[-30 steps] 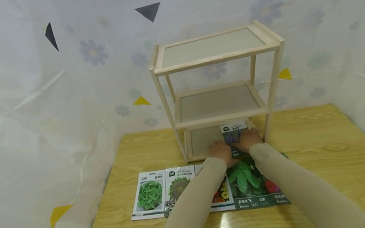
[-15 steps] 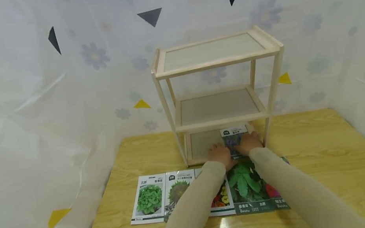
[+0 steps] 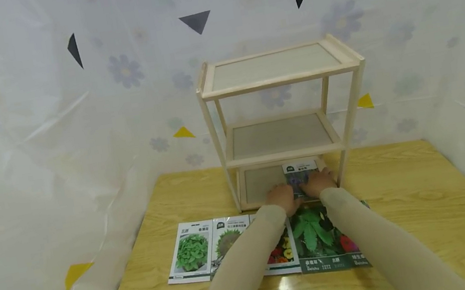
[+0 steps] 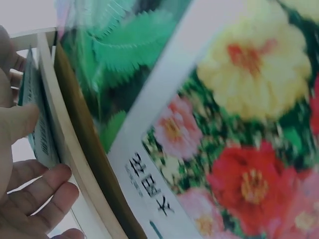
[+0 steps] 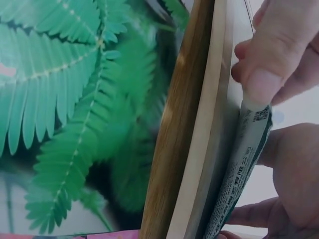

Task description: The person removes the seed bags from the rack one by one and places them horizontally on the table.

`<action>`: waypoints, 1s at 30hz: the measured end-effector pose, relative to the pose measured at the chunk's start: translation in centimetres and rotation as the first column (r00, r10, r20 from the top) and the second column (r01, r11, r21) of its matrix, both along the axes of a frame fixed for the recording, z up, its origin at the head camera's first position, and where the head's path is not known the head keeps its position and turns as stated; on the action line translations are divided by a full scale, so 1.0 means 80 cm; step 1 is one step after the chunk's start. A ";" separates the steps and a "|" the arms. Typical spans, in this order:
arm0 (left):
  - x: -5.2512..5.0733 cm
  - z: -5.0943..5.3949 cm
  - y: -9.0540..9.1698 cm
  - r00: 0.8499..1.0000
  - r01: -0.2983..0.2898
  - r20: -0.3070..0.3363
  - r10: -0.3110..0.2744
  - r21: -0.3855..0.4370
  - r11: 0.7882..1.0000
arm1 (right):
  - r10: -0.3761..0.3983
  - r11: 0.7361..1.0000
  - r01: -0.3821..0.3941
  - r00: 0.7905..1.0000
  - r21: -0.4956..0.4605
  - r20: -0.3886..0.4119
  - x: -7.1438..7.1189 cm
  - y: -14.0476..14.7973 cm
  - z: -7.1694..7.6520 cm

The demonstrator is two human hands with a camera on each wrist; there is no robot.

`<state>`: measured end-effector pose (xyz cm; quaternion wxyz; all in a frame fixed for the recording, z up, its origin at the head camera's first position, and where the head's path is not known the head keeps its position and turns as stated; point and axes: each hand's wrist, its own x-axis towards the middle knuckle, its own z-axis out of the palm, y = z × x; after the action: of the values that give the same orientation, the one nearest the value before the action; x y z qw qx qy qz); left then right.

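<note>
A dark seed packet (image 3: 300, 175) with a white top strip lies on the lowest shelf (image 3: 261, 183) of a pale wooden rack, towards its right side. My right hand (image 3: 318, 183) holds its near right part; in the right wrist view the thumb (image 5: 264, 87) is on the packet's near edge and the fingers are beside it. My left hand (image 3: 282, 197) is at the packet's left side. In the left wrist view the left thumb (image 4: 22, 122) touches the packet's near edge, while the other fingers (image 4: 45, 196) lie loosely bent, holding nothing.
The pale three-tier rack (image 3: 290, 153) stands at the back of the wood-grain table (image 3: 414, 197). In front lie several seed packets in a row, among them a mint-like one (image 3: 191, 252), a sunflower one (image 3: 228, 239) and a green-leaf one (image 3: 313, 236), partly under my sleeves.
The head view tilts slightly, so everything sits a little lower than a second ago. Both hands stay at the packet on the lowest shelf, with only very small shifts.
</note>
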<state>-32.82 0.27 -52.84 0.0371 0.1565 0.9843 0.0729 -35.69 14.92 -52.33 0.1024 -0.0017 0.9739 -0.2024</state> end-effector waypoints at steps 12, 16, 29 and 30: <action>0.001 0.003 -0.012 0.985 -0.151 0.147 0.088 0.504 0.850 | 0.021 1.000 -0.021 0.999 0.012 0.027 -0.001 0.003 -0.005; -0.001 0.005 -0.017 0.969 -0.236 0.201 0.144 0.582 0.778 | 0.029 1.000 -0.029 1.000 0.012 0.012 0.003 0.000 -0.004; 0.002 0.003 -0.033 0.915 -0.401 0.343 0.213 0.701 0.590 | 0.107 0.991 -0.113 0.991 -0.068 -0.079 0.006 0.004 -0.007; 0.003 0.004 -0.033 0.909 -0.414 0.368 0.198 0.731 0.542 | 0.116 0.989 -0.123 0.990 -0.080 -0.084 0.007 0.004 -0.006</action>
<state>-32.54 -2.38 -52.56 0.0694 -0.0295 0.8467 0.5268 -35.12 15.25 -52.81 0.0758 -0.0723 0.9659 -0.2366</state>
